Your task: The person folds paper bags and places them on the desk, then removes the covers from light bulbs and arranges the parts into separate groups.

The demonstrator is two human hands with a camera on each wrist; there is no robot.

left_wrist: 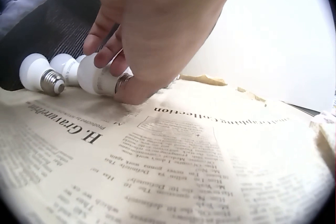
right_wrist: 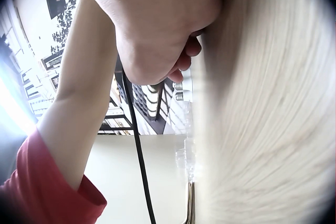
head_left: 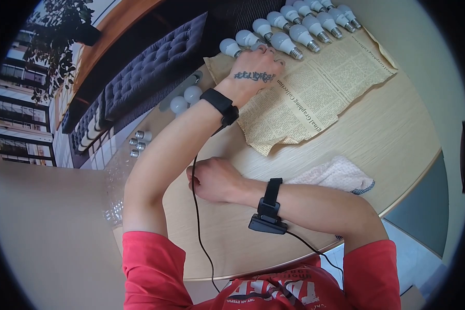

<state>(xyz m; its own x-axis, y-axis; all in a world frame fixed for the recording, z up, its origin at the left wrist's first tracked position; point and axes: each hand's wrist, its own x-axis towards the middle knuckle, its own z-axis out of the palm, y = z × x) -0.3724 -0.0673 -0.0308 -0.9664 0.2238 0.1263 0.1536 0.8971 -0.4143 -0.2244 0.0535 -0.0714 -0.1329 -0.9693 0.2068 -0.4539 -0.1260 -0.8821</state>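
My left hand [head_left: 256, 70] reaches over the far left part of a printed newspaper-style sheet [head_left: 315, 98]. In the left wrist view its thumb and fingers pinch a white light bulb [left_wrist: 90, 74] lying on its side, the thumb at the metal screw base. Another bulb [left_wrist: 34, 71] lies just left of it. Rows of similar bulbs [head_left: 287, 45] with silver bases stretch along the sheet's far edge. My right hand [head_left: 214, 180] rests on the wooden table [head_left: 227, 227] near the middle, fingers loosely curled and holding nothing.
Two round white bulbs [head_left: 186, 101] sit left of the left forearm, with several small silver-based bulbs [head_left: 138, 143] nearer me. Clear plastic packaging [head_left: 113, 191] lies at the table's left edge. A pale cloth [head_left: 336, 173] lies beyond the right forearm. A black cable [head_left: 197, 217] hangs from the left wrist.
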